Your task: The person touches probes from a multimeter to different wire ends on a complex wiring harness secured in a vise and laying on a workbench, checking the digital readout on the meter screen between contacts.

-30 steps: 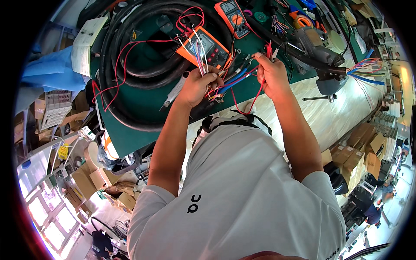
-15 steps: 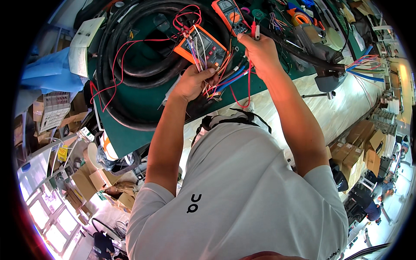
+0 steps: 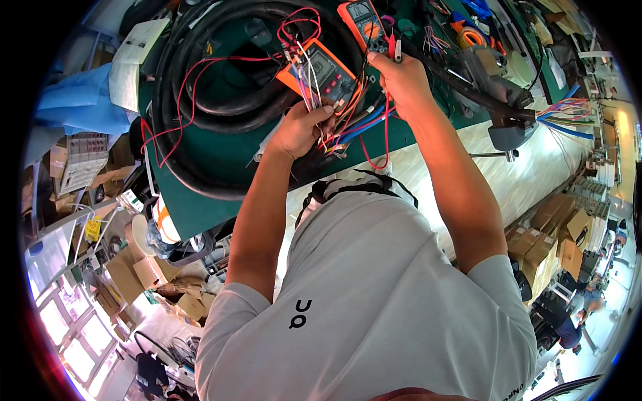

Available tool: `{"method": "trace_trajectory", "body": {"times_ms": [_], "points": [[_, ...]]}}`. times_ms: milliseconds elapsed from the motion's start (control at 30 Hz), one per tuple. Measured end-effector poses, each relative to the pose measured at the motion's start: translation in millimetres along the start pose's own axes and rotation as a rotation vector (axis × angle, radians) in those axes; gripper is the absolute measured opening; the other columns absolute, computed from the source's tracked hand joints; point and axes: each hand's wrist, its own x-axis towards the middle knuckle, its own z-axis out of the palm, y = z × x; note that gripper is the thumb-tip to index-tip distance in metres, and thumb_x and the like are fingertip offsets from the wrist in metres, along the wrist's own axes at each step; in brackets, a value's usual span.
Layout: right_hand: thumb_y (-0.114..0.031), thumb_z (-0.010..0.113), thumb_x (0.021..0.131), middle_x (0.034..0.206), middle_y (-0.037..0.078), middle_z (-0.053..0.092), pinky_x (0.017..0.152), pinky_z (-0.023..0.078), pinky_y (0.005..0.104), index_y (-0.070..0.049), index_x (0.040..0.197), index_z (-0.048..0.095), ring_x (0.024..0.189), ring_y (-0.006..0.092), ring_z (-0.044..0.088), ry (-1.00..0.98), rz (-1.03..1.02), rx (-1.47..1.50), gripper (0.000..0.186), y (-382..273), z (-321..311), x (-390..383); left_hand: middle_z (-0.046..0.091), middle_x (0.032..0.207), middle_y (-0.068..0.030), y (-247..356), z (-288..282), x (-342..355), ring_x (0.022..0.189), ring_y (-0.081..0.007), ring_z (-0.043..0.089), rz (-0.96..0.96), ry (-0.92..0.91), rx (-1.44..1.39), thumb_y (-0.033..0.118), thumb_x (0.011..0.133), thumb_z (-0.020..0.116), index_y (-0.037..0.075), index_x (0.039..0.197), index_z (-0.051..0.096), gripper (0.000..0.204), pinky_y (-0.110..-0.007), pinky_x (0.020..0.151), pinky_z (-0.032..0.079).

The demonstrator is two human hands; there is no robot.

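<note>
- My right hand (image 3: 400,79) has moved up and away from the left since a second ago: then the two hands were almost touching over the wires, now the right sits higher on the bench, just below the second orange multimeter (image 3: 362,18).
- That hand is pinched narrow around a red test probe (image 3: 393,48), tip pointing up toward the far meter; its red lead (image 3: 386,134) hangs down in a loop past my wrist.
- My left hand (image 3: 297,127) has hardly shifted. It is closed around a bundle of thin coloured wires (image 3: 309,73), whose ends fan upward across the near orange multimeter (image 3: 326,72).
- That near meter lies flat on the green bench mat (image 3: 221,160), touching the inside curve of the thick black cable coil (image 3: 180,100).
- My reading: with the probe lifted clear of the bundle, no wire is under test at this instant; the contact looks broken.
- I can't make out either meter's display.
</note>
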Motion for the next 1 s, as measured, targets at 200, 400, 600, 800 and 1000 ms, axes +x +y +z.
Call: {"method": "trace_trajectory", "body": {"times_ms": [200,400,600,800,1000], "points": [[-0.021,0.071,0.083,0.061,-0.003,0.052,0.048,0.034,0.0218,-0.003,0.085,0.063,0.052,0.005,0.046,-0.15,-0.022,0.12,0.02,-17,-5,-21,0.052,0.07,-0.0005,9,22,-2,0.062,-0.0098,0.047,0.04,-0.025,0.198,0.024,0.092,0.061,0.003,0.098,0.056,0.022,-0.024,0.059,0.038],[-0.025,0.073,0.083,0.062,-0.003,0.053,0.046,0.033,0.0212,-0.001,0.089,0.063,0.052,0.0046,0.046,-0.174,-0.034,0.104,0.027,-22,-7,-28,0.054,0.069,-0.0013,12,37,0,0.058,-0.0086,0.046,0.143,-0.019,0.182,0.025,0.095,0.058,0.002,0.097,0.057,0.023,-0.022,0.053,0.037],[-0.031,0.067,0.088,0.058,-0.002,0.051,0.045,0.032,0.0216,-0.002,0.088,0.065,0.049,0.0049,0.044,-0.227,-0.051,0.049,0.029,-27,-13,-39,0.054,0.067,0.0006,35,63,0,0.055,-0.0068,0.047,0.208,-0.015,0.29,0.032,0.096,0.057,0.003,0.098,0.059,0.028,-0.02,0.05,0.037],[-0.038,0.048,0.097,0.051,0.001,0.044,0.04,0.031,0.0243,-0.005,0.075,0.057,0.041,0.0097,0.04,-0.042,-0.009,0.382,0.041,-24,-24,-39,0.055,0.068,0.0005,41,70,3,0.056,-0.0059,0.048,0.232,0.053,0.282,0.032,0.097,0.056,0.003,0.101,0.061,0.03,-0.019,0.051,0.038],[-0.037,0.046,0.097,0.047,0.0,0.041,0.039,0.029,0.0237,-0.004,0.069,0.055,0.039,0.0085,0.038,0.021,-0.001,0.403,0.044,-28,-37,-43,0.059,0.068,-0.002,46,73,12,0.053,-0.007,0.049,0.297,0.094,0.174,0.03,0.092,0.063,0.0,0.099,0.064,0.031,-0.02,0.048,0.036]]}}
